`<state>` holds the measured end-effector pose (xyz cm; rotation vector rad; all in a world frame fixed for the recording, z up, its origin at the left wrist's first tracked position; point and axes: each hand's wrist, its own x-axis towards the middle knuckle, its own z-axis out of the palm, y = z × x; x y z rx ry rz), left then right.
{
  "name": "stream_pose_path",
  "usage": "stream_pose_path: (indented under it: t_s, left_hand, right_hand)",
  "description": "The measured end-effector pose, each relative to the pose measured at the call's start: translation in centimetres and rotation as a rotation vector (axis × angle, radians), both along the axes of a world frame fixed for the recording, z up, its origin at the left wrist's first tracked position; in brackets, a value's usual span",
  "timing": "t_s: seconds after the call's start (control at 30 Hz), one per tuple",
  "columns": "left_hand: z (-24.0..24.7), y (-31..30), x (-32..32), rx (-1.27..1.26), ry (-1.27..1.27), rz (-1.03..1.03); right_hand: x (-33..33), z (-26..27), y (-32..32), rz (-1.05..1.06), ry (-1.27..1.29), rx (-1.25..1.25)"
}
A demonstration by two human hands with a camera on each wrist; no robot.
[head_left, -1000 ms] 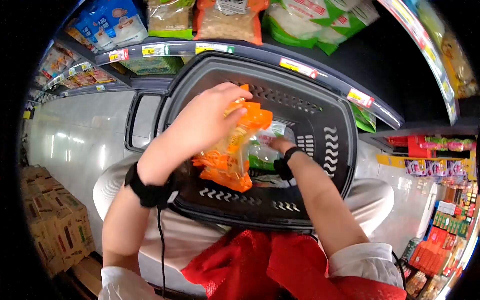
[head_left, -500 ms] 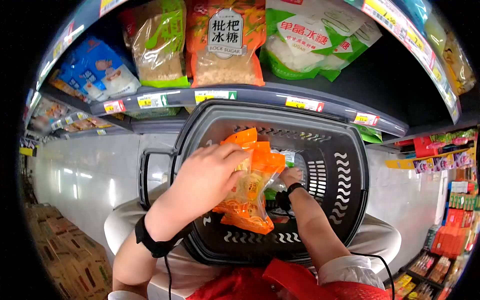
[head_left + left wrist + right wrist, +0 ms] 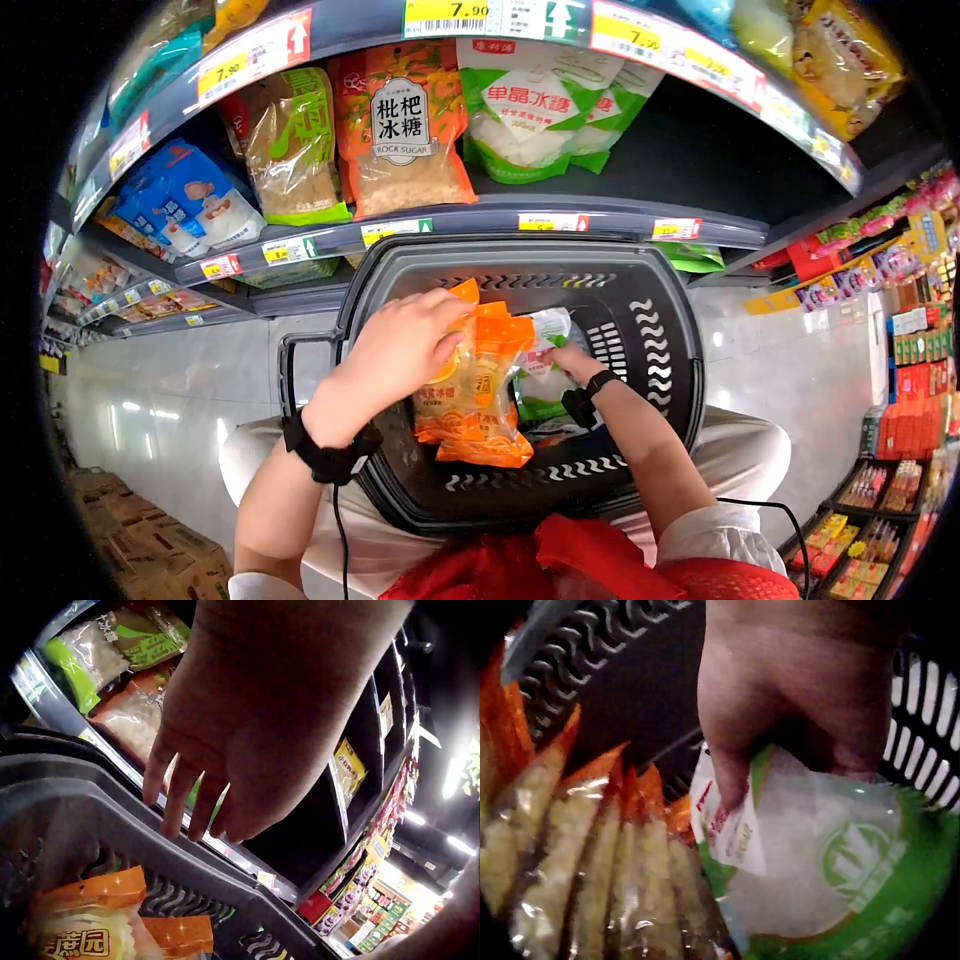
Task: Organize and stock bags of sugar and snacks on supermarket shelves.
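Note:
In the head view, several orange-and-clear bags of rock sugar point(image 3: 480, 385) stand side by side in the left half of a black shopping basket point(image 3: 668, 290). My left hand point(image 3: 410, 340) is over their tops. The left wrist view shows its fingers point(image 3: 178, 799) extended, with the orange bag tops below. At the right, my right hand point(image 3: 577, 362) pinches the top of a green-and-white bag of rock sugar point(image 3: 545, 385). In the right wrist view its thumb point(image 3: 731, 776) lies on the white front, the other fingers partly hidden behind the top edge.
Behind the basket, a shelf holds an orange rock sugar bag point(image 3: 405, 130), green-and-white bags point(image 3: 520, 110) and a blue bag point(image 3: 185, 205). The shelf edge point(image 3: 480, 222) runs close behind the basket rim. Cartons point(image 3: 140, 540) stand at lower left, packaged goods point(image 3: 915, 430) at the right.
The head view has shifted, showing more of the shelf. The green-and-white bag, partly hidden half a second ago, now shows more of its front under my right hand. My left hand stays over the orange bags.

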<state>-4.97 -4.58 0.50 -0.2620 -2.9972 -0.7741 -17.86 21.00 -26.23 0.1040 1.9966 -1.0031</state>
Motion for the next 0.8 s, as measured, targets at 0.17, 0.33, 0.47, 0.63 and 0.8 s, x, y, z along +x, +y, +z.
stream_pose_path:
  t_s: [0.17, 0.33, 0.47, 0.63, 0.8]
  left_hand:
    - [-0.2, 0.7, 0.5, 0.038, 0.025, -0.040]
    - [-0.1, 2.5, 1.6, 0.108, 0.076, -0.061]
    - [0.5, 5.4, 2.4, 0.396, 0.134, 0.007]
    - [1.6, 9.9, 4.8, 0.644, 0.029, -0.115]
    - [-2.3, 9.7, 4.7, 0.847, -0.060, 0.135]
  right_hand:
    - [-1.2, 6.3, 1.0, 0.370, 0.438, 0.208]
    - [0.5, 18.9, 3.2, 0.410, 0.561, -0.019]
    - [4.7, 26.8, 4.9, 0.124, 0.527, -0.576]
    - [9.5, 28.3, 3.9, -0.059, 0.575, -0.969]
    - [9.6, 27.3, 3.2, 0.138, 0.607, -0.826]
